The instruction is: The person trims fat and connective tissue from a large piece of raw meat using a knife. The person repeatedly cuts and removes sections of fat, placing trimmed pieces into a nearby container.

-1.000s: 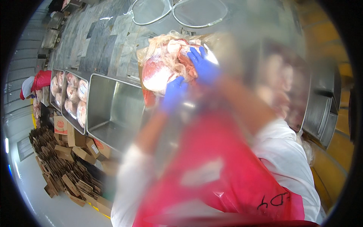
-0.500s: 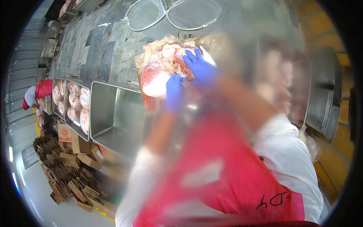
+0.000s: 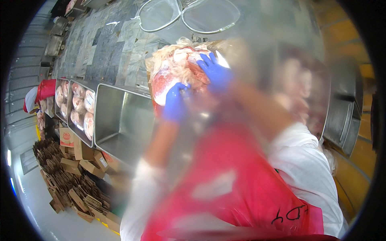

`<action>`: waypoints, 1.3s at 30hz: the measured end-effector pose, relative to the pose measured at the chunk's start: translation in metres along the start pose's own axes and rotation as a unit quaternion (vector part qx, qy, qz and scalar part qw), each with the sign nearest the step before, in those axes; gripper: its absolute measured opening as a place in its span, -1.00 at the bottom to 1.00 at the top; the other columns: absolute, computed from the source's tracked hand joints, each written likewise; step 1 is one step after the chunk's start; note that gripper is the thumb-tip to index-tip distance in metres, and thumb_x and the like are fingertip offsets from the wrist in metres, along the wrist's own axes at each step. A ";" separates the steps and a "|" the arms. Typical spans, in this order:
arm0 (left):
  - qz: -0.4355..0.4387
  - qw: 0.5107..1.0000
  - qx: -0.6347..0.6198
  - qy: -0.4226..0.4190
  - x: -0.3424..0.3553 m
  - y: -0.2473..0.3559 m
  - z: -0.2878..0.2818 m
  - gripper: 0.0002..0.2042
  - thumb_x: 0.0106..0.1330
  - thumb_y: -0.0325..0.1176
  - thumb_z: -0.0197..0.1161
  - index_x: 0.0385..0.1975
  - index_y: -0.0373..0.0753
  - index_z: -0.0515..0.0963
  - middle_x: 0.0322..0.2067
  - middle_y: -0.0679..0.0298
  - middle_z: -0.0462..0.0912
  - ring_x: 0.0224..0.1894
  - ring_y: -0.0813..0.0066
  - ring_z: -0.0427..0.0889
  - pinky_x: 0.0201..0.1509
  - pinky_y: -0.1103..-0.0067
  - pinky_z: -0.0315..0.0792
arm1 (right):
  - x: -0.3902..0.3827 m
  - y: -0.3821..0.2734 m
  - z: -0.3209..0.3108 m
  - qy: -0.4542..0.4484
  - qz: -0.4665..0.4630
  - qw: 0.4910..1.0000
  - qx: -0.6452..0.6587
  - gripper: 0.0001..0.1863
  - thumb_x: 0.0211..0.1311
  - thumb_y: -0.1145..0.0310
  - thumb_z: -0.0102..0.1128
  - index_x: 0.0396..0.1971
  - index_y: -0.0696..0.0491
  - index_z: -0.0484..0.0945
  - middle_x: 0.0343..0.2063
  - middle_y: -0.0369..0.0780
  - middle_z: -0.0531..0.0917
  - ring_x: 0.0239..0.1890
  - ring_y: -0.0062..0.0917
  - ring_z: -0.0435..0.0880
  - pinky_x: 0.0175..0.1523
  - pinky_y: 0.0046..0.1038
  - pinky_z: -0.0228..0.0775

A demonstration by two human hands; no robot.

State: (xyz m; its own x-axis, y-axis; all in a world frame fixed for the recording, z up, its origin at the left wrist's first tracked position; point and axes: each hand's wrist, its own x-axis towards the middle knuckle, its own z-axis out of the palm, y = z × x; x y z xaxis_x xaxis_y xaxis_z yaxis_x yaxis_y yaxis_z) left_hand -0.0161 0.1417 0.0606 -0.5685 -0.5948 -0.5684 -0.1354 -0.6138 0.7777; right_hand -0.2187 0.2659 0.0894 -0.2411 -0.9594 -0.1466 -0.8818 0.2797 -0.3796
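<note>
A large cut of raw meat [image 3: 164, 80], red with pale fat, lies in front of me in what looks like a lined cardboard box, with thin film or loose pale skin rumpled round it. My left hand [image 3: 174, 103], in a blue glove, is at the meat's near edge with its fingers curled together; what is pinched there is too blurred to make out. My right hand [image 3: 217, 74], gloved the same way, rests on the meat's right side with fingers spread. Blur hides the area just below both hands.
Left of the meat stands a deep steel bin [image 3: 108, 108]; beyond it another steel bin [image 3: 93, 140] holds bagged meat. A blurred tub [image 3: 321, 100] of meat is at right. Two wire-rimmed hoops [image 3: 209, 31] lie ahead. Flattened cartons [image 3: 76, 180] fill the lower left, and a co-worker [image 3: 45, 90] bends at far left.
My left hand has shifted left and slightly nearer to me along the meat's edge. My right hand stays spread on the meat. The whole view has shifted slightly.
</note>
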 end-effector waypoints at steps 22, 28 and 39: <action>0.329 0.568 0.754 -0.028 -0.021 0.039 0.023 -0.76 0.28 -0.38 0.29 -0.08 -0.19 0.50 -0.03 -0.03 0.56 -0.25 -0.13 0.68 -0.18 0.10 0.58 | 0.008 -0.013 0.007 0.063 0.006 0.998 -0.003 -0.07 0.12 0.06 0.46 0.45 0.06 0.24 0.49 0.17 0.17 0.45 0.31 0.23 0.52 0.08 0.22; 0.417 0.643 0.640 -0.053 -0.012 0.024 0.005 -0.83 0.29 -0.38 0.27 -0.13 -0.13 0.58 -0.30 0.06 0.67 -0.33 -0.07 0.70 -0.27 0.14 0.59 | 0.013 -0.024 0.002 0.051 0.023 0.998 -0.025 -0.10 0.12 0.07 0.51 0.35 0.16 0.25 0.37 0.22 0.25 0.38 0.32 0.32 0.49 0.13 0.18; 0.304 0.864 0.396 -0.070 -0.005 0.031 0.004 -0.88 0.35 -0.51 0.18 -0.25 -0.34 0.66 -0.46 0.26 0.67 -0.39 0.57 0.59 -0.24 0.51 0.51 | 0.017 -0.027 -0.018 -0.025 0.064 0.996 0.050 -0.08 0.09 0.16 0.54 0.38 0.10 0.22 0.46 0.15 0.22 0.43 0.34 0.27 0.46 0.09 0.31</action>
State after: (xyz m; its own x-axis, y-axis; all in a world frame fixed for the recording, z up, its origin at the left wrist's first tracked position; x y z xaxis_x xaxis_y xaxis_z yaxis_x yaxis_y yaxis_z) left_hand -0.0204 0.1281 0.0886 -0.8147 -0.5799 0.0046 -0.2588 0.3707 0.8920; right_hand -0.2061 0.2416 0.1141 -0.3263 -0.9134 -0.2435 -0.8003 0.4040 -0.4431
